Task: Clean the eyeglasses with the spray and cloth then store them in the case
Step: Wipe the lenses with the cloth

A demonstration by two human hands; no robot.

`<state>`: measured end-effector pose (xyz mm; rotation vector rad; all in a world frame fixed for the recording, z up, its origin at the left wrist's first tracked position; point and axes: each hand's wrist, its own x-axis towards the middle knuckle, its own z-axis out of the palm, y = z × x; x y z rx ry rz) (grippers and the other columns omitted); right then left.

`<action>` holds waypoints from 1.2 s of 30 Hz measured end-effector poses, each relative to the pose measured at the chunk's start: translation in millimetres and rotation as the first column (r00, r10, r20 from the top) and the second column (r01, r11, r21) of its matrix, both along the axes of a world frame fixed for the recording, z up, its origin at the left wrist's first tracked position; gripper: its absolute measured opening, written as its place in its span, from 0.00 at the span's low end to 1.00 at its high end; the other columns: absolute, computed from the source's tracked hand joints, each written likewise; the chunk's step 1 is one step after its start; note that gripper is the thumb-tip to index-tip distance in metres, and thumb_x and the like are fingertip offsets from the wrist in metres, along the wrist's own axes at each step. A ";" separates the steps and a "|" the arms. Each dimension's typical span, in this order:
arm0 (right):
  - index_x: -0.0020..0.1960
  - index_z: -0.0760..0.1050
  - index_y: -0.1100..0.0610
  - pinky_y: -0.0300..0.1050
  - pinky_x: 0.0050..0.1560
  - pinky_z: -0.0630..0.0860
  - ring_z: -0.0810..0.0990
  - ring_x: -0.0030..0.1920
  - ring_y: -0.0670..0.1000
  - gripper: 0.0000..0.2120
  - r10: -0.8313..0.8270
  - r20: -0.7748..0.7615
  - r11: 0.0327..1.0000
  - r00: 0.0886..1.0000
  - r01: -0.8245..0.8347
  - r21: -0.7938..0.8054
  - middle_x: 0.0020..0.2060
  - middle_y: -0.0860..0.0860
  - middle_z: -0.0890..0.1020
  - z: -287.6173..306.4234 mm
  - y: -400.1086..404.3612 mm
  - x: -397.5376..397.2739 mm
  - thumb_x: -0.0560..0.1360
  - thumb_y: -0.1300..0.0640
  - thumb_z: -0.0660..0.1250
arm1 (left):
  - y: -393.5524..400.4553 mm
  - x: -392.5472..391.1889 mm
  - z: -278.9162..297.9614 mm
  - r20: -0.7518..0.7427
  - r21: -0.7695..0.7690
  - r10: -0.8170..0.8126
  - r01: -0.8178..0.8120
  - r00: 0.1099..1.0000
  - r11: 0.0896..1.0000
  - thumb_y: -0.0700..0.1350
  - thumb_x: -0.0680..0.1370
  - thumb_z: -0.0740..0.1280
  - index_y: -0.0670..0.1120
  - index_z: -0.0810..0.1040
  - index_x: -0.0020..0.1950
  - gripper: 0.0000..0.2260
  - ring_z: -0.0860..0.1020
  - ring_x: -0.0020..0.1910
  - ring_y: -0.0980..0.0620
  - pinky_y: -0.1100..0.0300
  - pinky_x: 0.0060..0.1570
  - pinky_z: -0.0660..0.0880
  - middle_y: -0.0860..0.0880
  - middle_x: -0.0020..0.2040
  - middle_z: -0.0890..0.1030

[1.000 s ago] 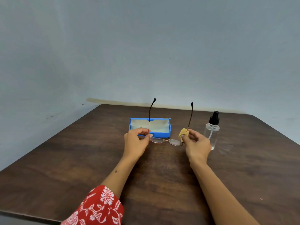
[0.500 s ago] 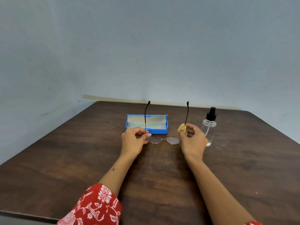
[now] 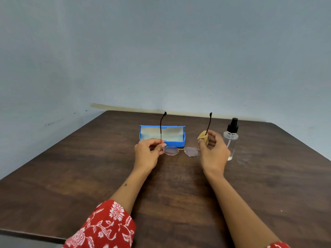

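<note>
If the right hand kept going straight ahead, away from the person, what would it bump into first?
Probably nothing: past the right hand lies bare table up to the wall. The spray bottle stands just beside that path, so it might get brushed; depth is hard to judge.

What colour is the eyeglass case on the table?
Bright blue outside with a pale lining, seen in the head view: the case.

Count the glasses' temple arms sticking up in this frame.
2: one thin dark temple arm rises above the left hand, the other above the right hand holding the yellow cloth.
</note>
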<state>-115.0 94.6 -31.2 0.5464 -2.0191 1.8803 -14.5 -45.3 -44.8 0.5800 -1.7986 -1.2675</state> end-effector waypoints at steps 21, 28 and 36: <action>0.54 0.77 0.57 0.32 0.43 0.76 0.77 0.38 0.39 0.13 0.015 -0.073 0.996 0.997 -0.021 -0.087 0.40 0.45 0.80 4.0 -1.7 -0.7 0.72 0.68 0.66 | -3.9 -3.5 -4.5 0.028 -0.109 0.046 -0.043 0.999 0.993 0.36 0.75 0.68 0.43 0.82 0.46 0.05 0.83 0.42 0.49 0.50 0.49 0.81 0.49 0.40 0.83; 0.53 0.78 0.59 0.31 0.41 0.75 0.78 0.37 0.41 0.10 0.023 0.007 0.999 1.000 -0.023 0.048 0.39 0.47 0.81 -5.4 -2.3 -4.9 0.72 0.65 0.68 | -4.2 -4.0 -3.7 0.024 -0.112 0.036 -0.033 0.999 0.993 0.36 0.75 0.68 0.43 0.82 0.46 0.04 0.83 0.41 0.49 0.49 0.49 0.81 0.50 0.39 0.82; 0.55 0.77 0.57 0.34 0.44 0.77 0.77 0.39 0.41 0.13 -0.018 -0.062 0.996 0.998 0.012 -0.092 0.42 0.48 0.80 7.5 0.5 2.3 0.72 0.68 0.67 | -7.2 -5.4 -7.4 0.027 -0.130 0.021 -0.017 0.999 0.991 0.36 0.75 0.68 0.44 0.82 0.44 0.05 0.83 0.42 0.47 0.46 0.49 0.81 0.48 0.39 0.83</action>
